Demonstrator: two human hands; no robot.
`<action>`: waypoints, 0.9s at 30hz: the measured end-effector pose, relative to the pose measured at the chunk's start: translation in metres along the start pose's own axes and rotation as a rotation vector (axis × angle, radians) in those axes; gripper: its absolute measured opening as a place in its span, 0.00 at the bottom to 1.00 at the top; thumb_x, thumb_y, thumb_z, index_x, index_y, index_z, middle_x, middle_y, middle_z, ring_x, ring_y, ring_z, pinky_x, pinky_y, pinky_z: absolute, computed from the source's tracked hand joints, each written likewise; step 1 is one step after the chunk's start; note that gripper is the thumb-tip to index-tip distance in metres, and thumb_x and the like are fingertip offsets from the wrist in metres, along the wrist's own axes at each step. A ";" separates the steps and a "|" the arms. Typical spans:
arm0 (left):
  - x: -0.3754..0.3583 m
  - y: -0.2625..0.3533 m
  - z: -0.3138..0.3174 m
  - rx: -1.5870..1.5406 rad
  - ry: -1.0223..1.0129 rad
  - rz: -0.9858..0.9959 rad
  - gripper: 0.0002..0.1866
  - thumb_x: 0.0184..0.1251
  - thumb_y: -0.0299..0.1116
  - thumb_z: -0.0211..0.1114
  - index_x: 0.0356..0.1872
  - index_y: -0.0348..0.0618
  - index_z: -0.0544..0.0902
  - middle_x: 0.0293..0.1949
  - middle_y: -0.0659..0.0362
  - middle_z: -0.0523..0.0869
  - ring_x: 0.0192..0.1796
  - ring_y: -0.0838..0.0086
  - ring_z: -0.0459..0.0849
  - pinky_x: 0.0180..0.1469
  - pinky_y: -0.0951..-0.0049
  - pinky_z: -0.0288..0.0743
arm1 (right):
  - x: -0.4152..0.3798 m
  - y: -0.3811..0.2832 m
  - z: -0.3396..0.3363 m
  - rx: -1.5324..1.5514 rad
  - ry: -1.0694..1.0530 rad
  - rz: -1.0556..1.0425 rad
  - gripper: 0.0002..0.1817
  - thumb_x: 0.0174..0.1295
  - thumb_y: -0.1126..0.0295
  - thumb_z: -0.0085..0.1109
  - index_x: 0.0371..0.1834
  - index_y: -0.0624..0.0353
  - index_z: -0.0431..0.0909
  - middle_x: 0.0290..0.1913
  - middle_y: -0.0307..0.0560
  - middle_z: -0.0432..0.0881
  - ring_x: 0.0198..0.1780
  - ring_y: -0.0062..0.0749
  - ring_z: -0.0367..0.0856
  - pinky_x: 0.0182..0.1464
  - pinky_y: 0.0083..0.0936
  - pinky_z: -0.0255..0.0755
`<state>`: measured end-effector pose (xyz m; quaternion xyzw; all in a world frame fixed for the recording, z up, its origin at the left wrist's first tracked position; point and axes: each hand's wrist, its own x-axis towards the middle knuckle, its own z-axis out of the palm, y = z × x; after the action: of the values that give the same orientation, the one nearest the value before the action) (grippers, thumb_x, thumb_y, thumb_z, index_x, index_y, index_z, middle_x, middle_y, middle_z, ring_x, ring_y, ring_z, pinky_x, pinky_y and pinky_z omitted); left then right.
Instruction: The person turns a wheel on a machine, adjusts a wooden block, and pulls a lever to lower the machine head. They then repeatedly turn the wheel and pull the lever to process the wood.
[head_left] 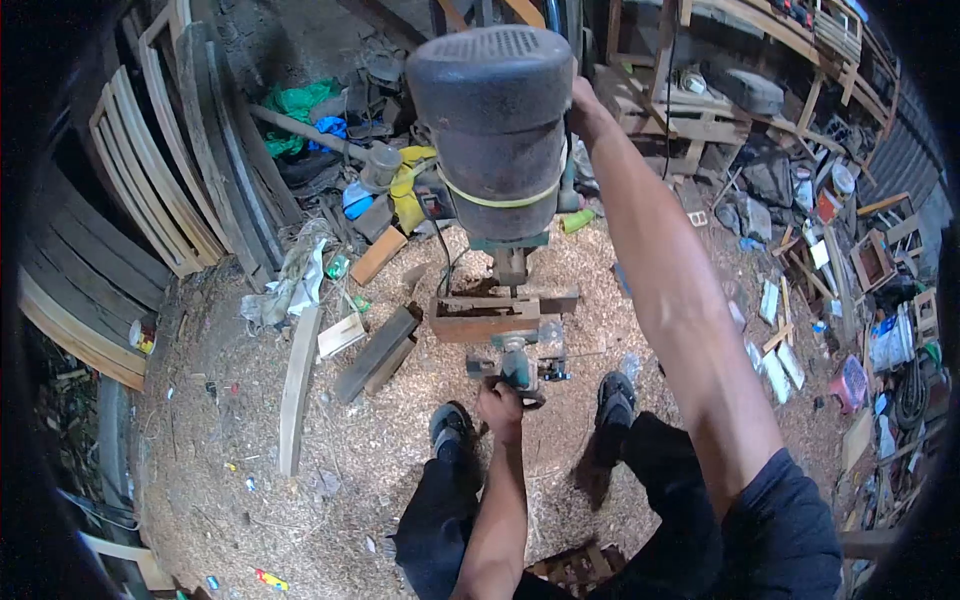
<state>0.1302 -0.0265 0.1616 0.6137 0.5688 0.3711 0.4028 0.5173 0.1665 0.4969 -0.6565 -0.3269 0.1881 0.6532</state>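
Note:
A tall upright machine with a big dark motor housing (490, 130) and a yellow band stands in the middle of the head view. Below its spindle (510, 266) a wooden block (485, 322) with a slot in its top lies clamped on the machine's bed. My left hand (499, 408) is closed around the handwheel (534, 400) at the front of the bed. Raised high, my right hand (588, 108) reaches the right side of the motor housing. The housing hides its fingers, so what they grip does not show.
Wood shavings cover the floor (220, 400). Left of the machine lie a long plank (298, 390) and dark timber offcuts (375, 355). Curved boards (150, 180) lean at the left. Scrap and a pink basket (850, 385) fill the right side. My shoes (616, 395) stand near the bed.

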 end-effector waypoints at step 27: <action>-0.010 -0.004 0.000 0.078 0.119 0.182 0.18 0.62 0.30 0.50 0.41 0.32 0.86 0.39 0.37 0.86 0.46 0.42 0.84 0.52 0.52 0.76 | -0.155 -0.035 0.001 0.286 0.245 -0.244 0.40 0.73 0.32 0.37 0.35 0.65 0.77 0.30 0.40 0.76 0.36 0.27 0.69 0.44 0.25 0.66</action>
<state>0.1283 -0.0365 0.1579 0.6548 0.5478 0.4195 0.3086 0.3998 0.0603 0.5036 -0.5307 -0.2920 0.0712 0.7924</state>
